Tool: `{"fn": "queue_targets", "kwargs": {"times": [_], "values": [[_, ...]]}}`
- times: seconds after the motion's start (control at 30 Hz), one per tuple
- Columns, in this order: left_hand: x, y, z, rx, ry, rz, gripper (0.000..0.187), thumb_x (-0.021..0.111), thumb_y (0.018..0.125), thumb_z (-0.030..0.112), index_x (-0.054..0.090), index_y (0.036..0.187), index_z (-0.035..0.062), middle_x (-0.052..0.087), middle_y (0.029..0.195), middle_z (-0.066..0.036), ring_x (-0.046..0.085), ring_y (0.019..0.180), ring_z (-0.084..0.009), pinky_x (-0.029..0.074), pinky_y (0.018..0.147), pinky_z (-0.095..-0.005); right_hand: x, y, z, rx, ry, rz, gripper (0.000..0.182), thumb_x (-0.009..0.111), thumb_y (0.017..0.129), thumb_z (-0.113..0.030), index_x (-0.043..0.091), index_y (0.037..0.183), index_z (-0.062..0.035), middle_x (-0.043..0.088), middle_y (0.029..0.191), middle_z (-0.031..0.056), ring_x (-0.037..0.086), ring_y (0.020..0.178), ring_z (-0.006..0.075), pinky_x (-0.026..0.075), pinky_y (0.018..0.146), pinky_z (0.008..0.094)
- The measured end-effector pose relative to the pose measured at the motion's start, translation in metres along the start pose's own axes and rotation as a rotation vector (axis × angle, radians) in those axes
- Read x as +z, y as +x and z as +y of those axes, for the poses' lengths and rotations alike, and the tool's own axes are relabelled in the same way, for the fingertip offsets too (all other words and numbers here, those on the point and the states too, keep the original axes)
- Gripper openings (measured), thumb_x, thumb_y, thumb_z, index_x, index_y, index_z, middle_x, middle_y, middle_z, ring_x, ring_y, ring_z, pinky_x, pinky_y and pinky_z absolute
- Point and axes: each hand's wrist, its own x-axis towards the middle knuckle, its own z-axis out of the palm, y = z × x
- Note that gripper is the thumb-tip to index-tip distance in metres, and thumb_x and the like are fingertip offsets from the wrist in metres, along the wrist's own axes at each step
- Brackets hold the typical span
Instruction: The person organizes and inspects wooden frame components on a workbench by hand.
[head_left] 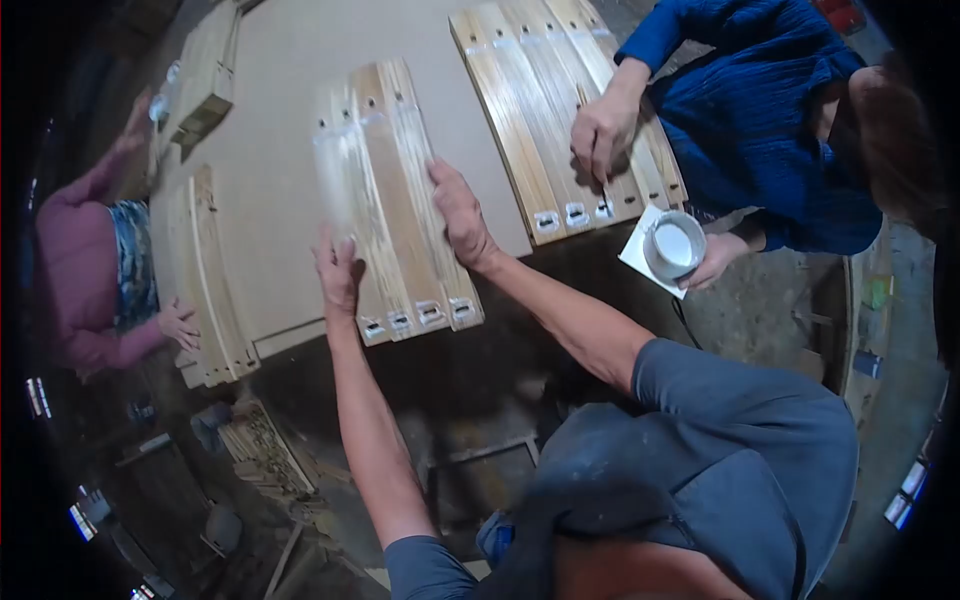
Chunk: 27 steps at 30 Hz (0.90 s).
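A wooden slatted panel (385, 190) lies on the large board in front of me, with dark slots near both ends and white stuff around the near slots. My left hand (338, 275) is at its left edge, fingers apart, holding nothing. Along the right edge rests my right hand (462, 215), its fingers against the side of the panel; whether they grip it I cannot tell. To the right lies a second slatted panel (550, 120), where a co-worker's hand (607, 125) works at a near slot with a thin tool.
The co-worker in blue holds a white cup (675, 245) on a white square. At the left a person in pink stands by stacked boards (208, 280). A wooden block (205, 100) lies at the back left. Wood scraps (262, 450) are below the table (290, 120).
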Motion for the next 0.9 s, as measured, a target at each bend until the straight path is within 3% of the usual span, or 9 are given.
{"fn": "queue_targets", "kwargs": {"times": [0.17, 0.23, 0.33, 0.5, 0.53, 0.73, 0.77, 0.87, 0.9], "values": [[-0.012, -0.054, 0.007, -0.171, -0.820, 0.046, 0.046, 0.055, 0.099, 0.030, 0.056, 0.133, -0.0006, 0.063, 0.123, -0.008, 0.060, 0.110, -0.0160, 0.047, 0.098, -0.0318, 0.011, -0.025, -0.014, 0.362, 0.231, 0.017, 0.067, 0.053, 0.100, -0.037, 0.034, 0.149, 0.0044, 0.049, 0.143, 0.0171, 0.047, 0.129, 0.0243, 0.036, 0.109, 0.0337], [-0.030, -0.084, -0.011, -0.164, -0.471, 0.126, 0.040, 0.058, 0.096, 0.023, 0.060, 0.129, 0.0008, 0.067, 0.114, -0.007, 0.063, 0.102, -0.0127, 0.049, 0.093, -0.0311, 0.024, -0.043, -0.029, 0.581, 0.356, -0.091, 0.075, 0.056, 0.098, -0.044, 0.030, 0.151, 0.0023, 0.050, 0.139, 0.0131, 0.048, 0.124, 0.0222, 0.037, 0.108, 0.0335], [-0.066, -0.148, 0.050, -0.261, -0.612, 0.199, 0.040, 0.070, 0.087, 0.023, 0.066, 0.120, 0.0003, 0.070, 0.103, -0.006, 0.064, 0.093, -0.0123, 0.051, 0.086, -0.0305, 0.045, -0.072, -0.079, 0.734, 0.370, -0.279, 0.046, 0.057, 0.101, -0.021, 0.042, 0.140, -0.0017, 0.061, 0.108, 0.0044, 0.060, 0.095, 0.0143, 0.050, 0.088, 0.0285], [-0.065, -0.345, 0.086, -0.355, -0.480, 0.696, 0.051, 0.070, 0.087, 0.031, 0.064, 0.129, 0.0034, 0.070, 0.110, -0.006, 0.061, 0.104, -0.0123, 0.045, 0.095, -0.0284, 0.074, -0.146, -0.189, 0.912, 0.289, -0.931, 0.075, 0.052, 0.096, -0.055, 0.034, 0.150, -0.0066, 0.044, 0.147, 0.0165, 0.054, 0.126, 0.0289, 0.046, 0.104, 0.0416], [-0.073, -0.313, 0.162, -0.555, -0.365, 0.773, 0.051, 0.071, 0.087, 0.033, 0.064, 0.129, 0.0046, 0.065, 0.121, -0.009, 0.058, 0.112, -0.0138, 0.043, 0.099, -0.0289, 0.085, -0.091, -0.173, 1.042, 0.464, -0.956, 0.053, 0.051, 0.102, -0.031, 0.035, 0.147, -0.0078, 0.047, 0.142, 0.0132, 0.043, 0.135, 0.0259, 0.040, 0.109, 0.0430], [0.059, -0.422, 0.175, -0.614, -0.733, 1.804, 0.070, 0.069, 0.090, 0.038, 0.047, 0.142, -0.0035, 0.052, 0.138, -0.017, 0.054, 0.121, -0.0216, 0.040, 0.104, -0.0312, 0.127, -0.165, -0.200, 0.834, 0.278, -1.678, 0.067, 0.053, 0.102, -0.028, 0.024, 0.153, 0.0045, 0.041, 0.151, 0.0146, 0.040, 0.136, 0.0220, 0.031, 0.113, 0.0327], [0.047, -0.423, 0.172, -0.682, -0.748, 1.838, 0.070, 0.069, 0.090, 0.038, 0.047, 0.142, -0.0035, 0.052, 0.138, -0.017, 0.054, 0.121, -0.0216, 0.040, 0.104, -0.0312, 0.159, -0.172, -0.202, 0.769, 0.147, -1.705, 0.053, 0.050, 0.104, -0.031, 0.043, 0.144, 0.0023, 0.051, 0.142, 0.0111, 0.048, 0.128, 0.0189, 0.036, 0.109, 0.0323], [0.071, -0.467, 0.177, -0.700, -0.662, 1.872, 0.069, 0.067, 0.092, 0.037, 0.046, 0.141, -0.0075, 0.052, 0.140, -0.020, 0.052, 0.126, -0.0241, 0.038, 0.108, -0.0332, 0.171, -0.216, -0.189, 0.850, 0.398, -1.922, 0.053, 0.056, 0.100, -0.019, 0.041, 0.143, 0.0058, 0.053, 0.139, 0.0128, 0.049, 0.123, 0.0177, 0.036, 0.106, 0.0290], [0.072, -0.472, 0.180, -0.439, -0.799, 1.852, 0.069, 0.066, 0.093, 0.037, 0.045, 0.140, -0.0090, 0.052, 0.140, -0.021, 0.051, 0.129, -0.0254, 0.037, 0.110, -0.0342, 0.178, -0.220, -0.199, 0.815, 0.286, -2.038, 0.053, 0.056, 0.098, -0.020, 0.042, 0.142, 0.0057, 0.053, 0.138, 0.0149, 0.050, 0.123, 0.0197, 0.038, 0.105, 0.0309]]}}
